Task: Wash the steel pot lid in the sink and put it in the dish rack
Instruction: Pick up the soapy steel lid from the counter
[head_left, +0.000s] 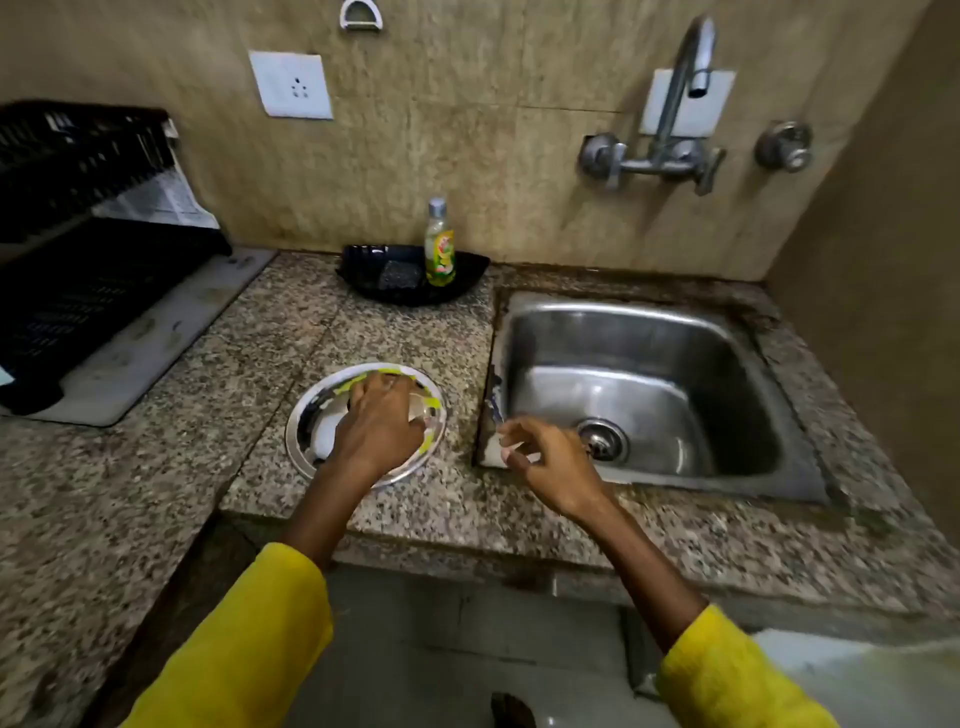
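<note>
The steel pot lid (311, 431) lies flat on the granite counter just left of the sink (727, 332), with yellow smears along its far rim. My left hand (382, 423) rests on top of the lid with its fingers curled over the lid's middle, hiding the knob. My right hand (545, 462) hovers over the sink's near left corner, fingers loosely bent and apart, holding nothing. The black dish rack (88, 270) stands at the far left on a grey drain tray.
A wall tap (685, 88) with two valve handles hangs above the sink; no water runs. A black soap tray (457, 286) at the back holds a scrub pad (397, 275) and a dish-soap bottle (439, 244). The counter edge (467, 545) runs below my forearms.
</note>
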